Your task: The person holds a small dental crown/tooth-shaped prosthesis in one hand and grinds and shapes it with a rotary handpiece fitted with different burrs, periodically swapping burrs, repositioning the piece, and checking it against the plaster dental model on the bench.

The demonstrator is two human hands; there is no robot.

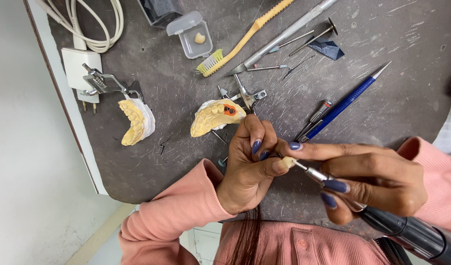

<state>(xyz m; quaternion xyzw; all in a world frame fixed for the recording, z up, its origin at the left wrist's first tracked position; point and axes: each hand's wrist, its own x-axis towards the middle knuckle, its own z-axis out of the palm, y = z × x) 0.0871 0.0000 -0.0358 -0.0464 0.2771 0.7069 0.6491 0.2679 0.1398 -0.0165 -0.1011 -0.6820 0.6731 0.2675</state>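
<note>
My left hand (250, 164) pinches a small cream tooth crown (288, 163) between thumb and fingertips. My right hand (370, 179) grips a rotary handpiece (382, 216), silver at the front and black at the back, with its tip touching the crown. Just above the left hand lies a yellow dental cast (215, 117) with an orange-marked spot on top. A second yellow cast (136, 121) on a white base sits further left, joined to a metal articulator (100, 81).
On the dark scratched bench top (392, 64) lie a blue pen (345, 102), a yellow toothbrush (238, 41), a long metal instrument (284, 34), several small burs, and a small clear box (192, 33) holding a tooth. A white power adapter with cable (81, 59) is at the left edge.
</note>
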